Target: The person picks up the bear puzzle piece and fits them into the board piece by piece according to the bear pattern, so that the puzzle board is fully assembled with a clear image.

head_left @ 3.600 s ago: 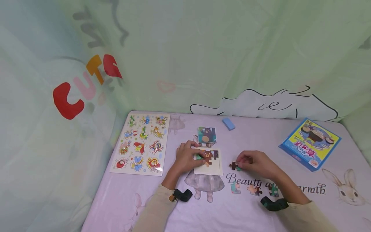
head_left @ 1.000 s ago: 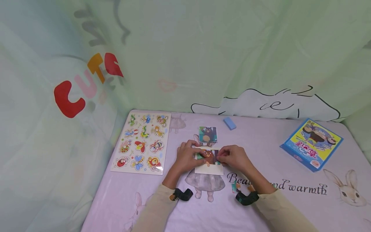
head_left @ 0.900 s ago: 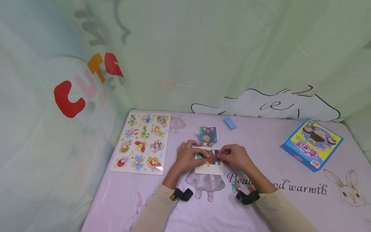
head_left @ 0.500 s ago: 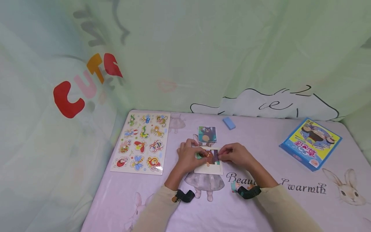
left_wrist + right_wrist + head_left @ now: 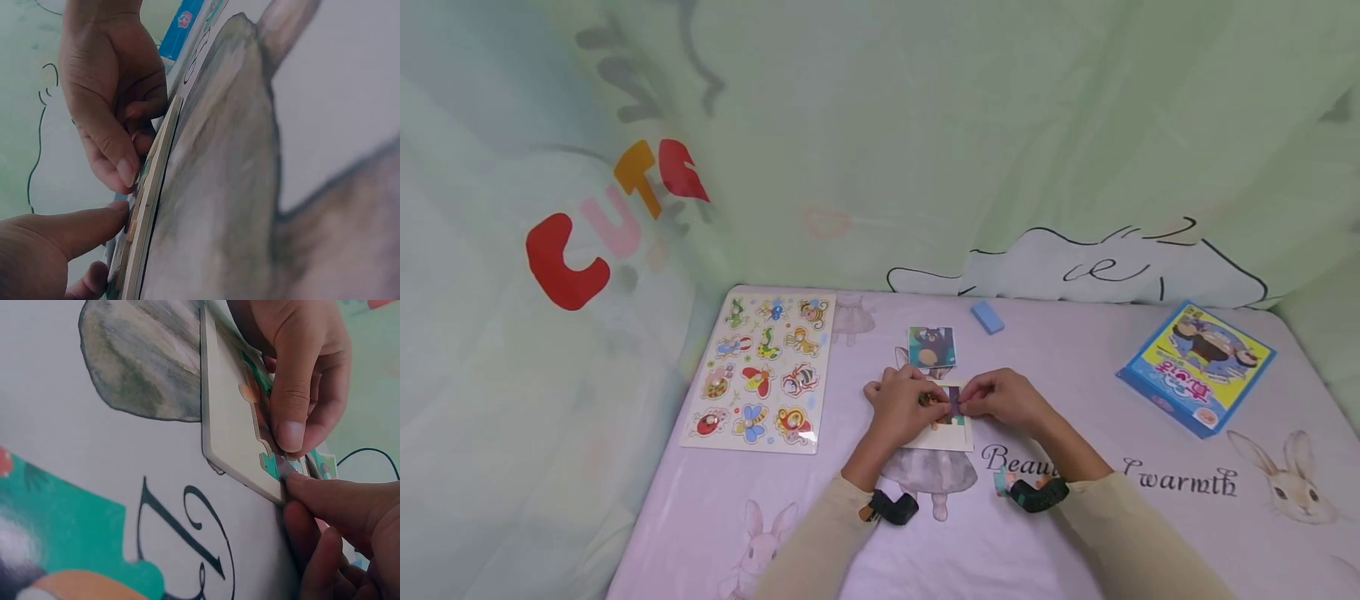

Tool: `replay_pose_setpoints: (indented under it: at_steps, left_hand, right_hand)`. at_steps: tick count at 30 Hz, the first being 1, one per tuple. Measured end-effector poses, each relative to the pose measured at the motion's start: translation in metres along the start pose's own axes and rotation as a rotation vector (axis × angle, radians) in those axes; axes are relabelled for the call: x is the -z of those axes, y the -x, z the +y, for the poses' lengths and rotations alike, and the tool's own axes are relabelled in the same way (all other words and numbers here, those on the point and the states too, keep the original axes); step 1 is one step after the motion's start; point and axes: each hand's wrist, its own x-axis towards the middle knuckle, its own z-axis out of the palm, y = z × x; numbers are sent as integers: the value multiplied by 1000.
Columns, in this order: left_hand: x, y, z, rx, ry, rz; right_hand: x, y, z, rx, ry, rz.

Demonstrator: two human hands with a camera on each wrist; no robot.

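Right under the fingertips of both hands lies a wooden bear puzzle (image 5: 946, 438), flat on the pale purple tablecloth (image 5: 865, 533). The left hand (image 5: 902, 404) presses the puzzle pieces with a straight thumb, and a gap shows between that thumb and the pointer finger. The right hand (image 5: 1007, 398) has its thumb and pointer finger close together at the puzzle's right side; one cannot tell if they pinch a piece or just push. Just past the fingertips is a bear picture card (image 5: 932, 346), and past it, to the right, a little blue block (image 5: 987, 317). Back by the right wrist, loose puzzle pieces (image 5: 1003, 482) peek out beside a black wrist camera (image 5: 1037, 495). Left of the left hand is a bug puzzle board (image 5: 730, 442). Far right of the fingers sits a blue and yellow box (image 5: 1198, 367).
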Motion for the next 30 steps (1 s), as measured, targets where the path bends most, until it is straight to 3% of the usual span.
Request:
replay_pose_setpoints:
  at_steps: [30]
  left_hand:
    - [1,-1,2,17,-5,-29]
  right_hand:
    - [-1,0,-1,26,62,7]
